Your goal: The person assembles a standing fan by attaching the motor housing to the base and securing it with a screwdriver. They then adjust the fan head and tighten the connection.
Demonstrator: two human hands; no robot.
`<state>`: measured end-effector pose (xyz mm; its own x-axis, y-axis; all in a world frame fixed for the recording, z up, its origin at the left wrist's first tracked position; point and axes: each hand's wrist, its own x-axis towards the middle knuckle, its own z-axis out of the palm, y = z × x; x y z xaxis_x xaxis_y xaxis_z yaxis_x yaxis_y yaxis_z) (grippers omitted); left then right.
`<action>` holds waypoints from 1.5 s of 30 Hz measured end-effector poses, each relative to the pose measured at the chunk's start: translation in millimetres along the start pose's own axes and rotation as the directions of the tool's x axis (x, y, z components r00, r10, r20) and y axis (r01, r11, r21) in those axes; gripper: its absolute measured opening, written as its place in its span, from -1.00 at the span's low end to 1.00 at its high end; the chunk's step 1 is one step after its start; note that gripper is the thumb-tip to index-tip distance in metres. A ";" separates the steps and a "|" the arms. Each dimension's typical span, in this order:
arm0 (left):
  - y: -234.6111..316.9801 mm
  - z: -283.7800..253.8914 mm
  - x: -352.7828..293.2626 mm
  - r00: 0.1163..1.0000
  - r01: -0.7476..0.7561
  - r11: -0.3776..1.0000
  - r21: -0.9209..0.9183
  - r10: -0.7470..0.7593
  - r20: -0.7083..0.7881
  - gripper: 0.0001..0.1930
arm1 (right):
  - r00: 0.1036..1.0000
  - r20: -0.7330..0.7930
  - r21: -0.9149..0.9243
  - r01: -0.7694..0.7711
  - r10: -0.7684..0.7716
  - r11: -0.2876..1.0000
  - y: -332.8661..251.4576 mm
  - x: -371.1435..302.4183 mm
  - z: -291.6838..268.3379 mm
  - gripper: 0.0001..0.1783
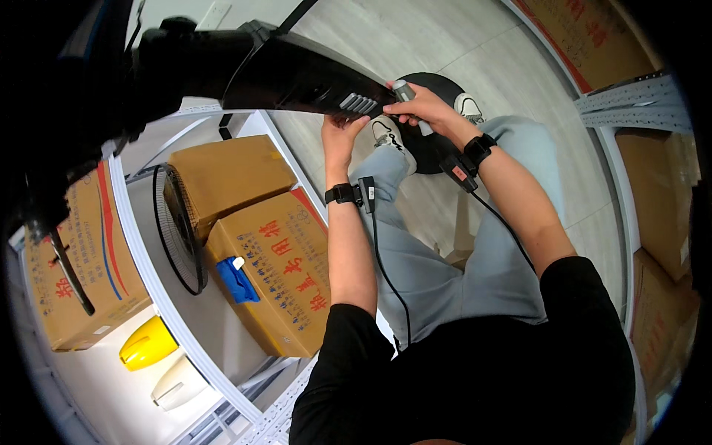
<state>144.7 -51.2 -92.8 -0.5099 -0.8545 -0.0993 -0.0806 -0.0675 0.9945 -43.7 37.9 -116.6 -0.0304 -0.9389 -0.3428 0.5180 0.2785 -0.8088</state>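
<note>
A long, glossy black housing (297, 78) with a row of slanted vent slots reaches from the upper left to my hands. My left hand (343, 137) grips its lower edge near the slots, thumb on the near side and the other fingers partly hidden. At its right end is my right hand (426, 107), closed around a grey cylindrical tool handle (403, 90); the handle's pale lower end shows below the palm, and any working tip is hidden. Beneath my hands, a round black base (430, 152) rests on the floor between my shoes.
To the left, a white metal shelf (167, 297) holds cardboard boxes (271, 267), a round black fan grille (178, 230), a yellow shell (148, 343) and a cream shell (180, 383). More boxes (653, 200) stand on the right rack. Cables (386, 274) hang from both wristbands.
</note>
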 end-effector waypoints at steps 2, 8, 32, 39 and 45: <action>-3.0 -1.7 -3.2 0.999 0.002 0.999 -0.033 -0.003 -0.032 -0.45 | 0.999 -0.036 -0.084 0.024 -0.027 0.996 -7.1 0.4 2.3 -0.37; -15.4 5.4 -2.3 1.000 0.012 0.990 -0.138 -0.014 -0.016 -0.46 | 0.984 -0.046 -0.309 0.149 -0.171 0.939 -7.8 1.8 2.5 -0.35; -31.7 -18.3 -5.2 0.991 -0.099 0.972 0.215 0.117 -0.072 -0.33 | 0.996 0.054 -0.422 0.084 -0.067 0.903 -14.4 22.6 -6.3 -0.73; -15.9 -20.9 -10.3 0.986 -0.122 0.929 0.349 0.152 -0.060 -0.41 | 0.995 -0.023 -0.404 0.077 -0.094 0.912 -9.4 25.7 -13.8 -0.77; -29.7 -19.7 -4.6 0.963 -0.191 0.917 0.350 0.244 -0.113 -0.35 | 0.996 -0.044 -0.516 0.038 -0.071 0.856 -22.1 18.4 4.1 -0.76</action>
<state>166.3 -55.4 -121.2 -0.4140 -0.8977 0.1507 -0.2763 0.2817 0.9189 -52.2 13.7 -103.1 -0.1051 -0.9464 -0.3054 0.0012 0.3070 -0.9517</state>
